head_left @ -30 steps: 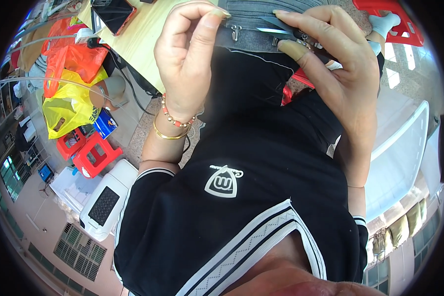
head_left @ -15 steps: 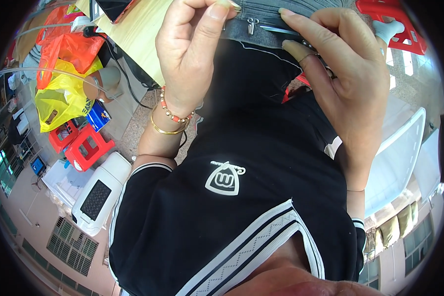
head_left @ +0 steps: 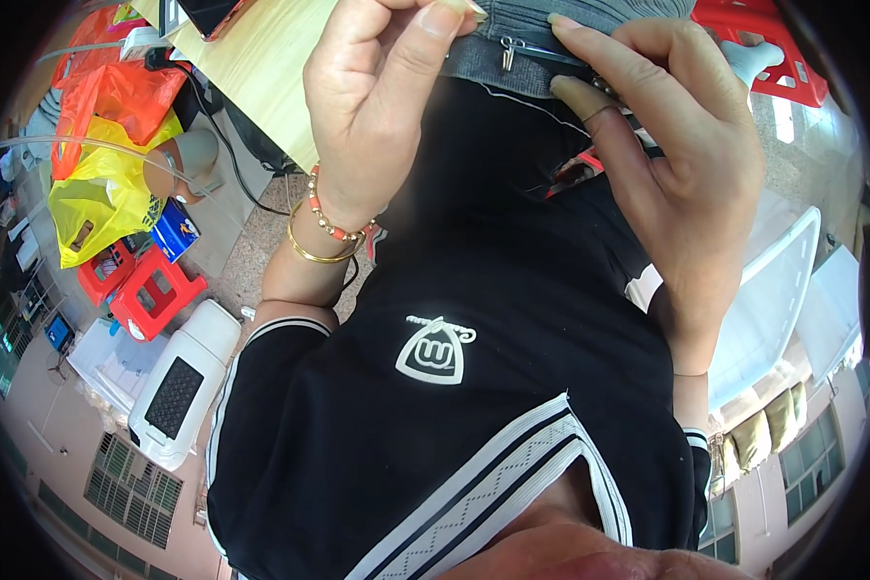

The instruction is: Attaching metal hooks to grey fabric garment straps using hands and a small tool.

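Note:
Grey ribbed knit fabric (head_left: pixel 575 12) lies over my lap at the top of the view. On its edge band sits a small silver metal clasp (head_left: pixel 508 56), with a looped top and two prongs. My left hand (head_left: pixel 382 92) is beside it, thumb and forefinger pinched together at the fabric; what they grip is too small to make out. From the right, my right hand (head_left: pixel 681 116) holds a slim pointed metal tool (head_left: pixel 551 56) between thumb and fingers. Its tip reaches the clasp, and its handle is mostly hidden by the hand.
A pale wooden table (head_left: pixel 251 72) stands at upper left, with a dark cable (head_left: pixel 227 135) hanging beside it. Further left are orange and yellow plastic bags (head_left: pixel 106 184), a red stool (head_left: pixel 155 295) and a white bin (head_left: pixel 184 387). Another red stool (head_left: pixel 764 48) is at upper right.
The tool's tip, just right of the clasp before, now overlaps it. The surroundings at left have shifted slightly leftward in view. Both hands keep nearly the same pose.

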Motion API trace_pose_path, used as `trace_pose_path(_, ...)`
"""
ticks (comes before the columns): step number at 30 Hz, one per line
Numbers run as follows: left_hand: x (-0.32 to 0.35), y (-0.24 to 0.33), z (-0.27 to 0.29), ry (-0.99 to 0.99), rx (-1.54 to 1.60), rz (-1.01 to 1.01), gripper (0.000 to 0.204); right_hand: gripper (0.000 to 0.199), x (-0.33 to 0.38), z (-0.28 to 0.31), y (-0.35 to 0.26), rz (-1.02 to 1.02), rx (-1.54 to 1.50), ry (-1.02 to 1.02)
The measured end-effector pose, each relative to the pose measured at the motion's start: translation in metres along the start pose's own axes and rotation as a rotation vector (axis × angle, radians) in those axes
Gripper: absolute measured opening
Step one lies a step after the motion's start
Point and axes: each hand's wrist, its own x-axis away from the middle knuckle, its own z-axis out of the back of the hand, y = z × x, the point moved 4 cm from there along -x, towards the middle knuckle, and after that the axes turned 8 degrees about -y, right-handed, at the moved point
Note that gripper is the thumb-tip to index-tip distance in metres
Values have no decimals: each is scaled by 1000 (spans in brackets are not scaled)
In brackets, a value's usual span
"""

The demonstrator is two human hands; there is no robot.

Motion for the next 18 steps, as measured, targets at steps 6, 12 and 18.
trace_pose_path(6, -17, -36, 10, -268, 464, -612, 10, 34, -4, -2, -12, -52, 138, -91)
trace_pose_path(12, 4, -2, 6, 28, 3, 19, 12, 33, 0, -4, -2, 46, 87, 14)
trace_pose_path(18, 3, -14, 23, -66, -234, -185, 16, 29, 2, 8, 6, -201, -174, 134)
